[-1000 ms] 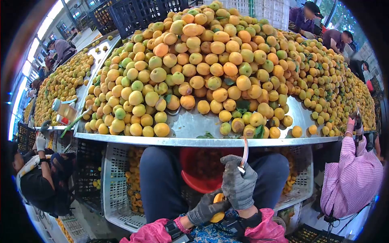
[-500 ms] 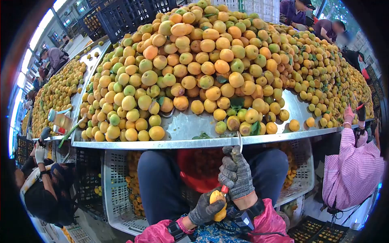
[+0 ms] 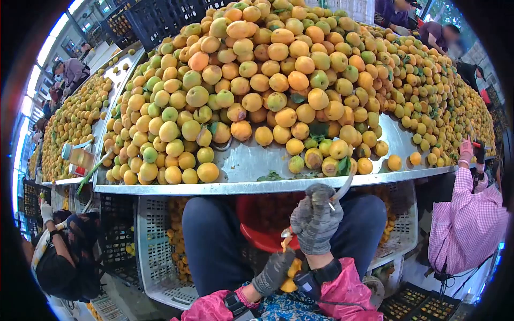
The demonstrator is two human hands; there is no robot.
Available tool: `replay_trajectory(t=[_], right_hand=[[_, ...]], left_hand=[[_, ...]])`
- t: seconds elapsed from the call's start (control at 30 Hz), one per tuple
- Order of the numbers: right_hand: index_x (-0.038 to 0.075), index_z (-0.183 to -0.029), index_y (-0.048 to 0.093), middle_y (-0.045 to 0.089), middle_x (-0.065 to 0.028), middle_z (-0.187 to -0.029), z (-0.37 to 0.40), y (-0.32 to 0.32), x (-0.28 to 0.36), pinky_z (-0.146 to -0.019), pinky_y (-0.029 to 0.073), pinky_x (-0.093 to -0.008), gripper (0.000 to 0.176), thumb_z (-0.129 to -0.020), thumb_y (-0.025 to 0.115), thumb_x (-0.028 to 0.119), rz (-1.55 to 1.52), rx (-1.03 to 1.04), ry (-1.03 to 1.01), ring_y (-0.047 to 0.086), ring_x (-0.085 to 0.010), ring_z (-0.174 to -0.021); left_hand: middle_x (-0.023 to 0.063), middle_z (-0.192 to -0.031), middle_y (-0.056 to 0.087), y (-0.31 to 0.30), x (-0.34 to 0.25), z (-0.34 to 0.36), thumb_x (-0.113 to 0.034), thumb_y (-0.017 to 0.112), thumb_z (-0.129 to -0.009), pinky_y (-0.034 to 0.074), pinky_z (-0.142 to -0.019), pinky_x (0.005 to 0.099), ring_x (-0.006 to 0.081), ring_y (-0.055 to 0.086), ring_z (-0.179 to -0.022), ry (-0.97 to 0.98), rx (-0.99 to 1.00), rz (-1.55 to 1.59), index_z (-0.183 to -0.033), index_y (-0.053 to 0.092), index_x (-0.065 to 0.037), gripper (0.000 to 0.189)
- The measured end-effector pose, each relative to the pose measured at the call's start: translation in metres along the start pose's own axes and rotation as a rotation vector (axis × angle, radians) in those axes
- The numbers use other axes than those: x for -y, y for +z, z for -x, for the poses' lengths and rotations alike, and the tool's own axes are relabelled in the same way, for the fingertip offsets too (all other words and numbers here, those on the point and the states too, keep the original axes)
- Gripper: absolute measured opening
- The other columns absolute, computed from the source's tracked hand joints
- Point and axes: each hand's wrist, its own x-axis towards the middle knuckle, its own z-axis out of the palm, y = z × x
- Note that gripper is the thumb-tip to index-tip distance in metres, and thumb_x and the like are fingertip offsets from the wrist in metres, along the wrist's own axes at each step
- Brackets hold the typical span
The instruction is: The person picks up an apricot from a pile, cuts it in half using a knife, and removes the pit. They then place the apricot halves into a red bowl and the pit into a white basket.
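Note:
A yellow-orange fruit [image 3: 290, 275] is held low in front of my lap in my left hand [image 3: 273, 272], which wears a grey glove and is closed round it. My right hand [image 3: 318, 218], gloved too, grips a curved knife [image 3: 345, 184] whose blade points up and right toward the table edge. Below that hand a small red-and-metal tool end [image 3: 287, 234] shows near an orange piece of fruit. Beneath the table edge, between my knees, is a red basin [image 3: 251, 227] with dark contents.
A big heap of yellow and green fruits [image 3: 278, 80] covers the metal table [image 3: 241, 187]. Pale crates [image 3: 152, 251] flank my legs. A co-worker in a checked pink top [image 3: 471, 224] sits right, another person in black [image 3: 59, 267] left. A bottle [image 3: 79, 156] stands at left.
My right hand has turned, and the curved blade has swung right. The small tool end has moved up and left from the fruit. The left co-worker's hands have shifted.

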Motion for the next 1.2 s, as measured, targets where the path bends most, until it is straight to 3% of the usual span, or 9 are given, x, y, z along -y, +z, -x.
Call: replay_trajectory(t=[0.07,0.27,0.4,0.47,0.5,0.63,0.9,1.13,1.2], right_hand=[[0.003,-0.093,0.060,0.051,-0.0022,-0.055,-0.004,0.001,0.002,-0.032,0.034,-0.0248,0.033,-0.090,0.064,0.035,0.047,-0.007,-0.063,0.045,-0.0107,-0.038],[0.000,-0.093,0.061,0.052,-0.0008,-0.055,-0.001,-0.007,0.029,-0.034,0.035,-0.0241,0.020,-0.092,0.062,0.020,0.121,0.068,0.021,0.044,-0.0086,-0.038],[0.000,-0.109,0.062,0.061,-0.0030,-0.069,0.009,-0.016,0.055,-0.056,0.052,-0.0268,0.032,-0.085,0.071,0.020,0.515,0.504,-0.026,0.061,-0.0127,-0.058],[0.003,-0.113,0.064,0.068,-0.0083,-0.083,0.014,-0.021,0.055,-0.071,0.054,-0.0282,0.036,-0.082,0.073,0.019,0.806,0.761,-0.148,0.067,-0.0146,-0.075],[0.005,-0.114,0.064,0.070,-0.0127,-0.092,0.017,-0.024,0.057,-0.073,0.054,-0.0295,0.037,-0.081,0.074,0.020,0.962,0.886,0.004,0.069,-0.0183,-0.079],[0.006,-0.119,0.060,0.070,-0.0130,-0.092,0.012,-0.047,0.019,-0.072,0.054,-0.0306,0.045,-0.080,0.075,0.022,0.861,0.739,0.026,0.070,-0.0228,-0.079],[0.011,-0.117,0.058,0.068,-0.0148,-0.094,0.010,-0.043,0.029,-0.067,0.053,-0.0392,0.044,-0.080,0.072,0.032,0.966,0.682,-0.049,0.068,-0.0312,-0.080],[0.004,-0.114,0.060,0.067,-0.0109,-0.079,0.009,-0.048,0.031,-0.062,0.052,-0.0338,0.029,-0.088,0.064,0.017,0.822,0.613,-0.039,0.067,-0.0229,-0.069],[0.005,-0.124,0.058,0.066,-0.0041,-0.075,0.007,-0.039,0.055,-0.060,0.050,-0.0263,0.037,-0.090,0.063,0.017,0.525,0.551,0.378,0.062,-0.0108,-0.064]], left_hand=[[0.0055,-0.098,0.061,-0.013,-0.020,-0.011,-0.035,0.045,-0.101,0.050,-0.074,0.0289,0.0129,0.060,-0.084,-0.430,0.155,0.744,-0.114,0.055,-0.002,0.036],[0.0061,-0.101,0.062,-0.025,-0.067,-0.023,-0.041,0.055,-0.091,0.048,-0.079,0.0270,0.0139,0.059,-0.088,-0.223,0.266,0.851,-0.116,0.057,-0.001,0.048],[0.0068,-0.095,0.064,-0.028,-0.091,-0.036,-0.024,0.053,-0.089,0.049,-0.077,0.0283,0.0143,0.060,-0.086,-0.219,0.053,0.608,-0.104,0.063,-0.001,0.030],[0.0095,-0.087,0.066,-0.038,-0.071,-0.042,-0.024,0.049,-0.092,0.051,-0.075,0.0318,0.0185,0.064,-0.081,0.021,0.181,-0.237,-0.102,0.065,-0.001,0.030],[0.0134,-0.082,0.068,-0.044,-0.050,-0.050,-0.028,0.047,-0.094,0.052,-0.075,0.0361,0.0263,0.067,-0.079,0.557,0.184,-0.649,-0.101,0.066,-0.003,0.033],[0.0191,-0.089,0.067,-0.039,-0.096,-0.043,-0.038,0.050,-0.094,0.051,-0.077,0.0405,0.0347,0.065,-0.086,-0.165,0.322,-0.458,-0.106,0.065,-0.002,0.040],[0.0075,-0.088,0.068,-0.112,-0.191,0.032,-0.017,0.055,-0.094,0.051,-0.076,0.0293,0.0158,0.063,-0.085,-0.180,-0.208,-0.174,-0.104,0.066,-0.003,0.020],[0.0137,-0.092,0.066,-0.200,-0.181,0.069,-0.021,0.061,-0.086,0.050,-0.072,0.0376,0.0330,0.063,-0.081,-0.078,-0.658,-1.463,-0.099,0.065,-0.006,0.020],[0.0151,-0.096,0.065,-0.182,-0.207,0.024,-0.021,0.066,-0.083,0.050,-0.077,0.0421,0.0358,0.062,-0.091,0.135,-0.665,-1.192,-0.102,0.065,-0.007,0.024]])
